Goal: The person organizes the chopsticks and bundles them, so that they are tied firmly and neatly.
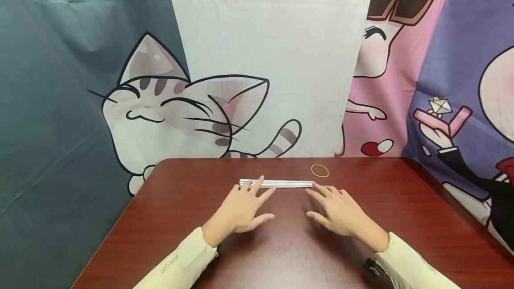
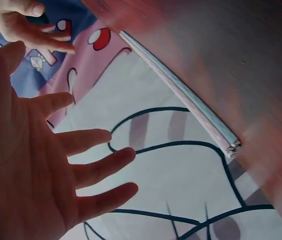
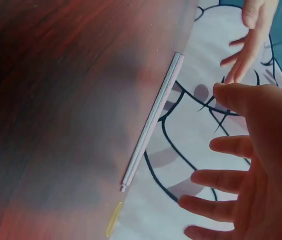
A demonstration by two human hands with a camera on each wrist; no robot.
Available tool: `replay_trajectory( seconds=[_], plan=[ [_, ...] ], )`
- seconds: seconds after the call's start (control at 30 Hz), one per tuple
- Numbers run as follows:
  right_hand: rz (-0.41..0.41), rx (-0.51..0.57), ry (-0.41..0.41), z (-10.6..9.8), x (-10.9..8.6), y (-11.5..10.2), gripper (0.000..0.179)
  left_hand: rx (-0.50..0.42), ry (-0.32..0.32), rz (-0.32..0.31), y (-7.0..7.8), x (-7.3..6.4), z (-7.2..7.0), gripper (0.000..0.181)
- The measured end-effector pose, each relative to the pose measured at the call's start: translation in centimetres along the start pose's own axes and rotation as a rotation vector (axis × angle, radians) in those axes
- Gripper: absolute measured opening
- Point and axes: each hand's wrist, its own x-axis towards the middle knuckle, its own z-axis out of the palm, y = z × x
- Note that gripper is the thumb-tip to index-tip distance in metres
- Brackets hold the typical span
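Note:
A bundle of thin white sticks [image 1: 287, 184] lies crosswise on the table, dark lines running along it. One end of the bundle looks crumpled in the left wrist view, where the sticks [image 2: 190, 102] lie beyond the fingers. My left hand [image 1: 243, 208] has its fingers spread, overlapping the bundle's left part in the head view. Fingers extended, my right hand [image 1: 337, 211] is near the bundle's right end. Both palms face the table and neither hand holds anything. A yellow rubber band [image 1: 319, 165] lies behind the bundle, towards the right.
The dark red-brown wooden table [image 1: 281, 253] has rounded far corners. Right behind its far edge hangs a cloth backdrop [image 1: 273, 26] printed with a cartoon cat and figures. Pale sleeves [image 1: 180, 260] cover both forearms.

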Motion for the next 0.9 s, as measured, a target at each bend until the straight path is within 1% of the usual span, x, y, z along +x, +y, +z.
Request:
replay_trajectory(
  seconds=[0.1, 0.2, 0.37, 0.43, 0.5, 0.57, 0.7, 0.8, 0.9],
  plan=[
    [0.005, 0.05, -0.011, 0.7, 0.4, 0.5, 0.058, -0.045, -0.019, -0.012, -0.6, 0.3, 0.4, 0.069],
    [0.035, 0.141, -0.017, 1.6, 1.1, 1.4, 0.056, -0.089, -0.022, -0.037, -1.5, 0.8, 0.7, 0.068],
    [0.13, 0.368, 0.024, 3.4, 2.3, 3.3, 0.052, -0.157, -0.013, -0.078, -3.4, 1.8, 1.2, 0.068],
    [0.167, 0.444, 0.036, 4.2, 2.8, 4.0, 0.051, -0.195, -0.027, -0.096, -4.3, 2.1, 1.7, 0.068],
    [0.21, 0.521, 0.033, 4.9, 3.2, 4.5, 0.049, -0.257, -0.052, -0.122, -5.3, 2.5, 2.4, 0.069],
    [0.269, 0.597, 0.012, 5.4, 3.7, 4.8, 0.047, -0.344, -0.082, -0.155, -6.4, 2.7, 3.3, 0.071],
    [0.367, 0.732, -0.012, 6.2, 4.5, 5.6, 0.043, -0.547, -0.135, -0.216, -8.4, 3.1, 4.8, 0.075],
    [0.426, 0.781, -0.011, 6.7, 4.7, 6.3, 0.042, -0.648, -0.141, -0.224, -9.1, 3.3, 5.5, 0.076],
    [0.457, 0.801, -0.004, 6.9, 5.1, 6.7, 0.041, -0.691, -0.11, -0.225, -9.6, 3.8, 5.9, 0.073]
  ],
)
